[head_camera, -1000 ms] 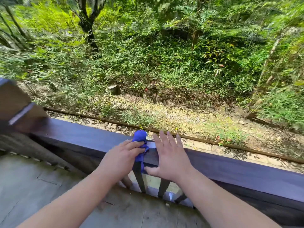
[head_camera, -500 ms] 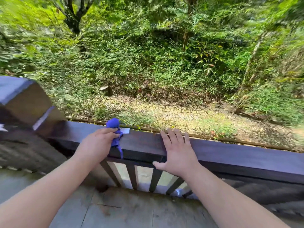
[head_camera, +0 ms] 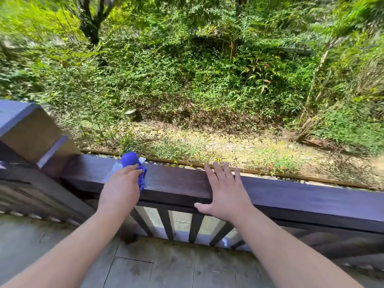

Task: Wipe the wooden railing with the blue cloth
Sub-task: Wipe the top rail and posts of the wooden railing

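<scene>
A dark wooden railing runs across the view from the left post to the right edge. My left hand grips a bunched blue cloth and presses it on the rail's top, a little right of the post. The cloth sticks out past my fingers, and a strip hangs over the near face. My right hand lies flat on the rail to the right, fingers spread, thumb down over the near edge, holding nothing. A pale sheen shows on the wood beside the cloth.
A thick wooden post stands at the left end of the rail. Dark balusters run below the rail. Grey floor planks lie under my arms. Beyond the rail the ground drops to a leaf-strewn strip and dense green bushes.
My left hand has slid the cloth left along the rail, away from my right hand. The gap between the hands has widened. My right hand stays flat on the rail.
</scene>
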`<state>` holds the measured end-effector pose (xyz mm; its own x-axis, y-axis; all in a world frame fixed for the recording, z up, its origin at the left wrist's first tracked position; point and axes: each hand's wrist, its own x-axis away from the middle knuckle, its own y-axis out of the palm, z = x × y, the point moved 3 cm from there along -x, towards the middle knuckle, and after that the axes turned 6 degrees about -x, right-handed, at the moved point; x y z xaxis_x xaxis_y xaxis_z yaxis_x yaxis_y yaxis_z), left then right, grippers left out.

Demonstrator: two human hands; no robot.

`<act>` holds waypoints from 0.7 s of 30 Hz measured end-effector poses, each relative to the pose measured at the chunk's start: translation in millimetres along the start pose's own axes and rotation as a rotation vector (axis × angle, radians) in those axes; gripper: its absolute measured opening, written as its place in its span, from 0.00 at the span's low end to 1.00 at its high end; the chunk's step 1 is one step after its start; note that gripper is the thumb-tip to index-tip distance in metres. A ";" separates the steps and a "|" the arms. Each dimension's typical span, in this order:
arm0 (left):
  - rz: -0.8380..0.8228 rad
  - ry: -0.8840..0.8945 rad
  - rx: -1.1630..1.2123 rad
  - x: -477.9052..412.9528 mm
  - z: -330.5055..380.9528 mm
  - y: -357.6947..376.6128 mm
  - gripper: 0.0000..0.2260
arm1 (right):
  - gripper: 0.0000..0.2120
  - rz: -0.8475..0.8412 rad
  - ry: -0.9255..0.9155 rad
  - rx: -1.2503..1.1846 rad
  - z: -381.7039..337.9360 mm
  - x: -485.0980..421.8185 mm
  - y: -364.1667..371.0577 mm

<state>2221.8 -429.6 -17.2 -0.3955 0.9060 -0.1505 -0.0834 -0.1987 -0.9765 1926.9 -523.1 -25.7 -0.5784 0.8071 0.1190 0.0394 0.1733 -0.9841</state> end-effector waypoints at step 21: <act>-0.088 0.558 0.086 25.4 176.2 22.9 0.19 | 0.58 0.025 -0.031 -0.038 14.4 -3.0 9.3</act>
<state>2048.7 -477.0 -16.2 0.1573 0.9760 -0.1504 -0.1774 -0.1219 -0.9766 1917.2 -532.0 -37.1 -0.6014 0.7938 0.0902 0.0847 0.1756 -0.9808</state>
